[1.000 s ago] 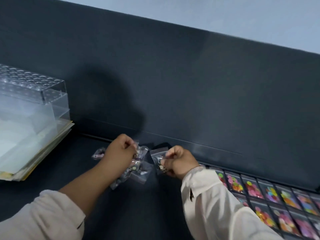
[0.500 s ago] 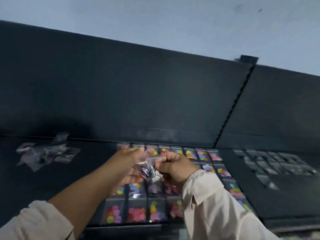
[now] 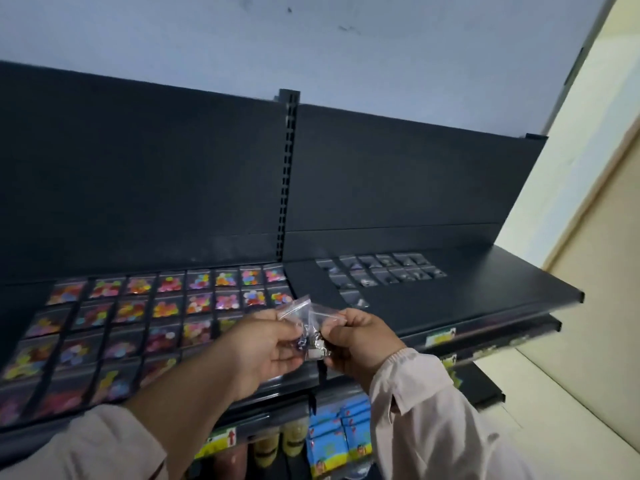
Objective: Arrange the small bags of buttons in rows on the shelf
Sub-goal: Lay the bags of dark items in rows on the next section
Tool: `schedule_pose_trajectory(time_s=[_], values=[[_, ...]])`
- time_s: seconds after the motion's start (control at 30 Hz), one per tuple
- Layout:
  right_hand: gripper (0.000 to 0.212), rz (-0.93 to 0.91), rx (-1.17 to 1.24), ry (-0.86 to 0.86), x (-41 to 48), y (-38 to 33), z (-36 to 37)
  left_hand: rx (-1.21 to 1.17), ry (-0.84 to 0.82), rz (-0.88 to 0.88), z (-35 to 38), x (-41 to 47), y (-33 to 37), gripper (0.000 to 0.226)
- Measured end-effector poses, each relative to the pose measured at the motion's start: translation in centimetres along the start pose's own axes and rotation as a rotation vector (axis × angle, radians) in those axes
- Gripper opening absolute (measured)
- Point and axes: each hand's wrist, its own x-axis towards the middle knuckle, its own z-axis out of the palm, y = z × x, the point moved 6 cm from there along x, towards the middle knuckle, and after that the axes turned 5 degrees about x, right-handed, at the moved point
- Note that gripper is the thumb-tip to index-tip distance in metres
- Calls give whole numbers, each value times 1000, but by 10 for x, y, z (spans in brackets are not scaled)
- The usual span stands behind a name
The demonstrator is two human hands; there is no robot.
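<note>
Rightward since half a second ago, the left grip and right grip have carried their clear bags from over the colourful grid to just below the foot of the slotted upright. The black shelf runs to both sides of that upright. Left of it, colourful button bags lie flat in rows. Right of it sits a smaller block of dark-button bags, two rows and one more in front. Each grip pinches one clear bag between thumb and fingers; the two bags touch, held above the shelf's front edge.
</note>
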Motion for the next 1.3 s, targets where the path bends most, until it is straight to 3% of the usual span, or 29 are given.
schedule_pose_trajectory(time_s=[0.3,0.6,0.73,0.93,1.1,1.3], values=[[29,-25,-16,169,26,-21,-89,277,70,119,58,64,21,13],[13,128,185,252,89,-27,-148,210,-74,-28,106,144,29,14],[24,119,69,291,109,-26,-178,319,-10,-29,113,170,27,21],[17,88,-350,318,146,-41,-228,471,58,25,134,193,21,25],[26,49,-526,222,184,-44,-255,530,138,90,164,209,19,24],[29,19,-605,32,224,-30,-268,790,307,153,193,228,13,28]])
